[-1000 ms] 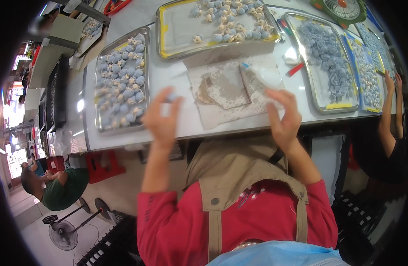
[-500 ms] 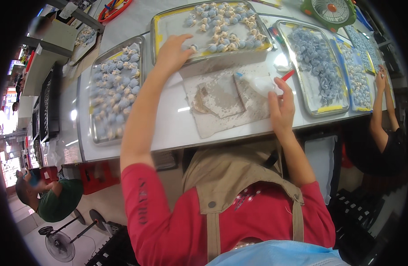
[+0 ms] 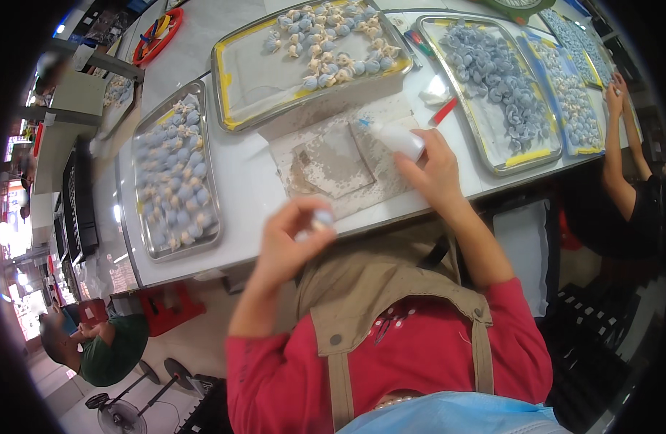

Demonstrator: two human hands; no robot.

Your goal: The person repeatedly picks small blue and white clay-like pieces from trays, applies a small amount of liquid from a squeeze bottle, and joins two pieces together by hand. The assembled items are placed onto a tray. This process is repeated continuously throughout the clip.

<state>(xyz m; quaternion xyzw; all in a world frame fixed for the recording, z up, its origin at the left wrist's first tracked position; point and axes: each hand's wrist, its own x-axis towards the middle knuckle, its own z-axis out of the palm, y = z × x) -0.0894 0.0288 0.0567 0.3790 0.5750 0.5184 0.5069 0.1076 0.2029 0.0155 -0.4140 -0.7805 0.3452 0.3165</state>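
My left hand (image 3: 282, 242) is near the table's front edge, its fingers pinched around a small blue-and-cream figurine (image 3: 320, 218), slightly blurred. My right hand (image 3: 438, 173) wraps around a white squeeze bottle (image 3: 401, 139). The bottle's narrow blue tip points left, over a stained cardboard sheet (image 3: 387, 181). A worn, flat grey piece (image 3: 333, 160) lies on that sheet. Behind it, a metal tray (image 3: 239, 90) lined in white holds similar blue-and-cream pieces, grouped toward its right side. Beyond my right hand lies a red stick-like object (image 3: 443, 111).
A second metal tray (image 3: 215, 181) full of blue-and-cream pieces stands at left. At right, a tray (image 3: 522, 159) holds blue petal-like parts, with a blue-edged tray (image 3: 592, 150) beside it. A co-worker's hands (image 3: 616, 88) are at far right. A green fan (image 3: 517, 3) stands at the back.
My left hand has come back from the rear tray toward me, carrying a figurine. My right hand has closed around the squeeze bottle. The whole view has shifted somewhat.
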